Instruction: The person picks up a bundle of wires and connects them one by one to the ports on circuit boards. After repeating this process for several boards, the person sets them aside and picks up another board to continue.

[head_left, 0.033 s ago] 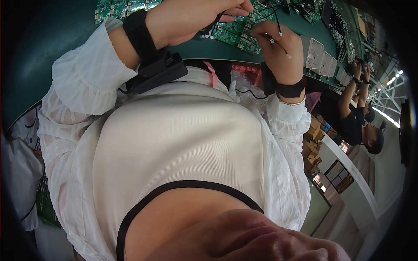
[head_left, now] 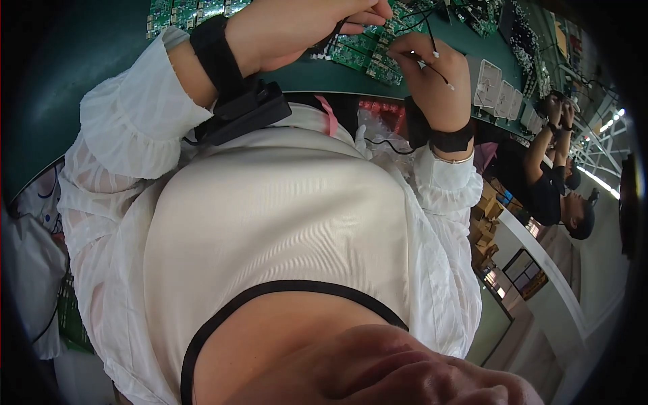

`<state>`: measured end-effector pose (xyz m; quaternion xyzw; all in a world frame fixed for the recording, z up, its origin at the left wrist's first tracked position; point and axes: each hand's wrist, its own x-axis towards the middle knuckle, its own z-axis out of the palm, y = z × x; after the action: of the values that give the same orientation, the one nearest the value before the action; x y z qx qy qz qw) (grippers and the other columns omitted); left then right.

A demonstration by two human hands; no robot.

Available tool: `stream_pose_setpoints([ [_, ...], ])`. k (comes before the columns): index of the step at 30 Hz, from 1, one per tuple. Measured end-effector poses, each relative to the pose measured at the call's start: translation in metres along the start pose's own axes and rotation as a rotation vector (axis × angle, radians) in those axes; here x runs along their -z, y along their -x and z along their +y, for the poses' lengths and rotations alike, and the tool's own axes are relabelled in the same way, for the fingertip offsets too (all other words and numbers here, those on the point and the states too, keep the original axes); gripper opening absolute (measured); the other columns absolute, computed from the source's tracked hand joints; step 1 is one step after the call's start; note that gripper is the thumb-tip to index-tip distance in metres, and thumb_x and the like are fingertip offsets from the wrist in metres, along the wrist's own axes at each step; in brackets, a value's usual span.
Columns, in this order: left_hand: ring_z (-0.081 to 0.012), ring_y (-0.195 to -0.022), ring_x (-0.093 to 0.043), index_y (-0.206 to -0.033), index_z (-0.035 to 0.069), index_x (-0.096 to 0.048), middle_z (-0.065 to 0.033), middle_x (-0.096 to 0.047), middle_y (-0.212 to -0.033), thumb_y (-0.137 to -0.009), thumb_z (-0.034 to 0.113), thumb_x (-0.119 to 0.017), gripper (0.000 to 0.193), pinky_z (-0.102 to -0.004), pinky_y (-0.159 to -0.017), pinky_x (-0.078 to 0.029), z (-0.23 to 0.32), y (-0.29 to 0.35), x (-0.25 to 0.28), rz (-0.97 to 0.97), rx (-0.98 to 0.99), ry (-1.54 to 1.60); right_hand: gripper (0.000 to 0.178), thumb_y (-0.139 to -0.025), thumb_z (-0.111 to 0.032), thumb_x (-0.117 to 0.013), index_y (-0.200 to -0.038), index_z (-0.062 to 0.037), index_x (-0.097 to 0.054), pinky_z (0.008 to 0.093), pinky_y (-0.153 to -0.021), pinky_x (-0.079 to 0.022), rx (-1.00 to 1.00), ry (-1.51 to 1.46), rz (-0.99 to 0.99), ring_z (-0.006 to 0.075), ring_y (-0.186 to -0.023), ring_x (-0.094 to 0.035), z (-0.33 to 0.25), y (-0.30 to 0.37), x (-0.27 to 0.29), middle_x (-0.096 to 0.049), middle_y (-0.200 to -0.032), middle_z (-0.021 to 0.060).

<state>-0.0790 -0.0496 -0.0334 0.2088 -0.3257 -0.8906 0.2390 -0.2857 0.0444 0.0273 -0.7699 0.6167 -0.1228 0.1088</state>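
Observation:
At the top edge, my left hand [head_left: 297, 30] is closed with several thin black cables [head_left: 335, 35] hanging beneath its fingers, their small white plugs dangling over the boards. To its right, my right hand [head_left: 440, 75] is curled, thumb and fingertips pinched on a black two-ended cable [head_left: 430, 32]. One white plug [head_left: 435, 54] rests against the back of that hand; another white plug [head_left: 451, 86] sticks out lower down. Green circuit boards [head_left: 358, 50] lie under and between both hands. The left fingertips are partly cut off by the picture's edge.
More circuit boards [head_left: 179, 15] lie at the far left of the dark green table [head_left: 74, 74]. White plastic housings [head_left: 487, 82] stand along the right edge, near piles of small parts [head_left: 523, 40]. Another person [head_left: 550, 175] works at the right. Red items [head_left: 381, 108] sit below the table edge.
The cable end with the lower white plug has shifted slightly to the right beside my right hand. Both hands stay almost in place.

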Motion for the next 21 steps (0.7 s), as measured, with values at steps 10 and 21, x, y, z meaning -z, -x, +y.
stream_pose_setpoints([
  [10, -0.0124, -0.093, -0.058, -0.108, -0.001, -0.064, -0.0061, -0.065, -0.105, -0.110, 0.017, -0.049, 0.023, -0.0251, -0.087, -0.048, -0.002, 0.002, -0.004, 0.020, -0.007, -0.025, 0.011, -0.082, 0.001, -0.075, -0.091, -0.0035, -0.072, 0.0315, -0.066, -0.053, 0.016, -0.041, -0.031, 0.0250, -0.073, -0.070, 0.008, -0.011, 0.002, -0.072, -0.082, 0.0089],
  [21, -0.0128, -0.093, -0.059, -0.109, 0.000, -0.065, -0.0052, -0.066, -0.105, -0.109, 0.017, -0.051, 0.023, -0.0256, -0.087, -0.048, -0.009, -0.003, 0.002, 0.011, 0.010, -0.091, 0.010, -0.076, 0.000, -0.077, -0.083, 0.0018, -0.070, 0.0353, -0.060, -0.049, -0.261, -0.026, -0.304, 0.0266, -0.064, -0.065, -0.031, -0.047, 0.029, -0.066, -0.071, 0.0141],
])
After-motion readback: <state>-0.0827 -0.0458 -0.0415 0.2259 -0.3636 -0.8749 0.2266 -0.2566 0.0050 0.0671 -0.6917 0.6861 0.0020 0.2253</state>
